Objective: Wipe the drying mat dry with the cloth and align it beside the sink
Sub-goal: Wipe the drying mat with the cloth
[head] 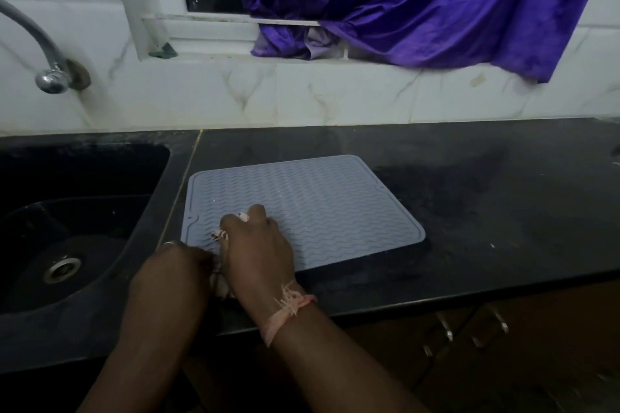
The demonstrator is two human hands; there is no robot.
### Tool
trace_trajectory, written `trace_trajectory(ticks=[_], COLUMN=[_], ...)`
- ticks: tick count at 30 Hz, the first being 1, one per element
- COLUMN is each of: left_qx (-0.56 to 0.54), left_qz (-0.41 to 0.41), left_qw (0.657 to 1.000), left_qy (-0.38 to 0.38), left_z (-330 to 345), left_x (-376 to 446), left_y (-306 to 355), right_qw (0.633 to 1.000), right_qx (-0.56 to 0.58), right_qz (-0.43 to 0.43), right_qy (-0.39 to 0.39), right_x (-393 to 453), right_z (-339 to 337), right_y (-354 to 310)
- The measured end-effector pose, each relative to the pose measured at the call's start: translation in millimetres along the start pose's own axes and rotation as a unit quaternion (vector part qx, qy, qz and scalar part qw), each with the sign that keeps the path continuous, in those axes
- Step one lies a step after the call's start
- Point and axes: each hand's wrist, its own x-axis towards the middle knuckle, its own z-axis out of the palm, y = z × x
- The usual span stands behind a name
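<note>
Left of the grey silicone drying mat (302, 211), the black sink (67, 245) is seen, with its tap (50, 77) above on the tiled wall. The mat's near-left corner is met by the left hand (177, 265), apparently to steady it; whether anything is gripped cannot be told. On the mat itself, a bunched cloth (219, 235) is clutched under the right hand (258, 245), presumably for wiping. The mat lies just beside the sink, slightly askew. No writing can be read.

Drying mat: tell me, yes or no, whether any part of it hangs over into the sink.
No. The drying mat lies flat on the black counter, wholly right of the sink.
</note>
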Motion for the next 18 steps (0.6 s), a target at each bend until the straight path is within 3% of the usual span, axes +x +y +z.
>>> trace_trajectory(ticks=[4, 18], left_qx=[-0.009, -0.05], left_qz=[-0.014, -0.042], left_qw=[1.0, 0.998], left_qy=[-0.009, -0.026], left_z=[2, 4], left_x=[6, 14], left_y=[-10, -11], right_qw=[1.0, 0.971], right_qx=[-0.013, -0.145], right_qz=[0.01, 0.183], right_qy=[0.027, 0.061], right_x=[4, 4], right_z=[-6, -94], right_y=[28, 188])
